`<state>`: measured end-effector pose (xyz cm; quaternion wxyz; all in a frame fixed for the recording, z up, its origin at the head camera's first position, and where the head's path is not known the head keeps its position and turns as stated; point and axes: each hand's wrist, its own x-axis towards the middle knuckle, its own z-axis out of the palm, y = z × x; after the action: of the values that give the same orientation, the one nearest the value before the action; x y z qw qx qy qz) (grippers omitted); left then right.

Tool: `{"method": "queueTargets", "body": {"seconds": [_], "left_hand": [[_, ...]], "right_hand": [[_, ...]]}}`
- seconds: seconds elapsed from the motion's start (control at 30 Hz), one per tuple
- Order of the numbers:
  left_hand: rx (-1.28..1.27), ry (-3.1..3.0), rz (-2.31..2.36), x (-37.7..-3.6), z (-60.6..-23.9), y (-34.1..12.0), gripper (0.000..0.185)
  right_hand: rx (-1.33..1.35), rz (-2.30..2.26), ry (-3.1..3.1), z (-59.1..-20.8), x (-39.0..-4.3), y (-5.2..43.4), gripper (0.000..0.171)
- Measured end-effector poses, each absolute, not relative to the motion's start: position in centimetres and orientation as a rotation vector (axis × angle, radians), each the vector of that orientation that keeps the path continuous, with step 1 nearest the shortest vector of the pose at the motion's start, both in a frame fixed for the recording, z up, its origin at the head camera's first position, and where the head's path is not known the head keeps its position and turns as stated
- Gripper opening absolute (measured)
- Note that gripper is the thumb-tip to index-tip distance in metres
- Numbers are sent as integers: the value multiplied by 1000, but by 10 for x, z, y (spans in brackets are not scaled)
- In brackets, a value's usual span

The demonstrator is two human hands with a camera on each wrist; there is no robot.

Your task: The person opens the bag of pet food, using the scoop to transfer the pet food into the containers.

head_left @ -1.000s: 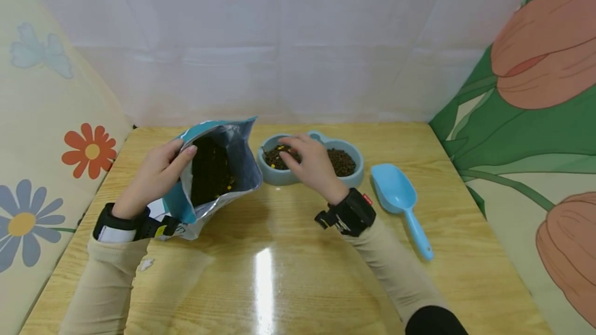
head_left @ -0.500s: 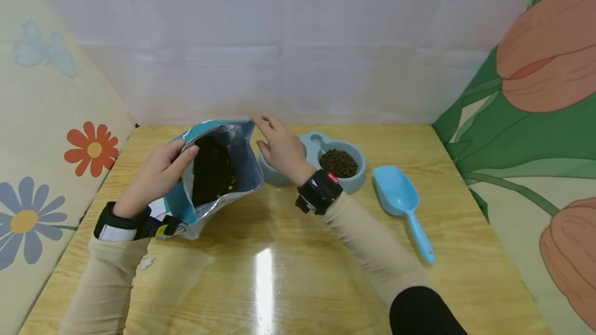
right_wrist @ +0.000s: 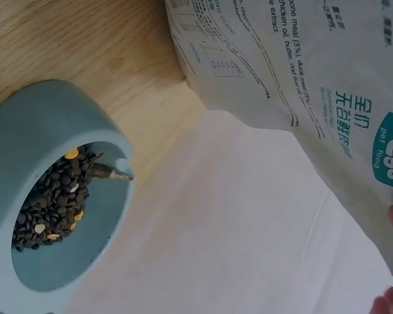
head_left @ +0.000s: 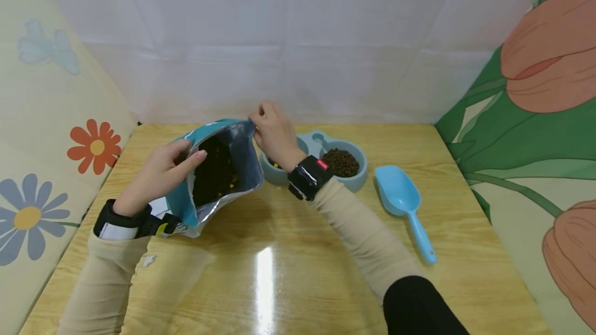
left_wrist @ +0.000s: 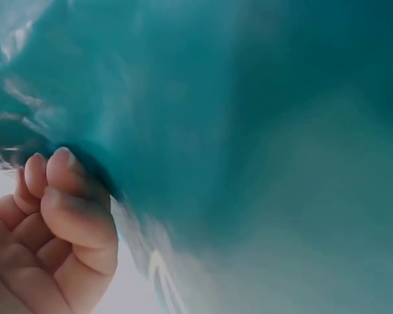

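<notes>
Head view: the open pet food bag point(head_left: 211, 169) — standing on the table point(head_left: 326, 252) beside the double bowl point(head_left: 346, 182) — is gripped at its left rim by the left hand point(head_left: 158, 174) and pinched at its far corner by the right hand point(head_left: 274, 131).

Right hand left the bowl and took the bag's far edge

I watched the right hand point(head_left: 276, 133) lift off the kibble in the left well of the double bowl point(head_left: 357, 179), where it had rested a second ago, and swing left and back until its fingertips pinched the rear corner of the pet food bag point(head_left: 242, 169) mouth. That uncovered the right well and some of the left one. The left hand point(head_left: 160, 173) shifted slightly inward along the near lip, its thumb sliding further over the opening. The bag's mouth rose a little and its far corner stood higher than before.
</notes>
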<state>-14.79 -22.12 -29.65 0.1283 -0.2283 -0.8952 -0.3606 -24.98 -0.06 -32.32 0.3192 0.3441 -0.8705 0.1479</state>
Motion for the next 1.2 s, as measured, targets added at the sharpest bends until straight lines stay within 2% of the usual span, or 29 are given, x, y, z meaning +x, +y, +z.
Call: {"method": "queueTargets", "body": {"seconds": [0.33, 0.67, 0.77, 0.97, 1.03, 1.2], "left_hand": [[-746, -2639, -1013, -139, -296, -224, 21], [-729, -2649, -839, -107, -300, -218, 22], [-695, -2674, -751, -94, -306, -214, 29], [-574, -2689, -458, -72, -320, -205, 56], [-561, -2649, -370, -68, -325, -203, 53], [-613, -2527, -292, -67, -335, -200, 23]], "right_hand": [[900, 353, -2301, -323, -250, 1, 21], [896, 337, -2333, -322, -249, 2, 22], [903, 339, -2330, -322, -248, 1, 22], [929, 327, -2285, -323, -250, 1, 19], [938, 315, -2267, -323, -251, 1, 19], [970, 240, -2230, -322, -255, 3, 18]]}}
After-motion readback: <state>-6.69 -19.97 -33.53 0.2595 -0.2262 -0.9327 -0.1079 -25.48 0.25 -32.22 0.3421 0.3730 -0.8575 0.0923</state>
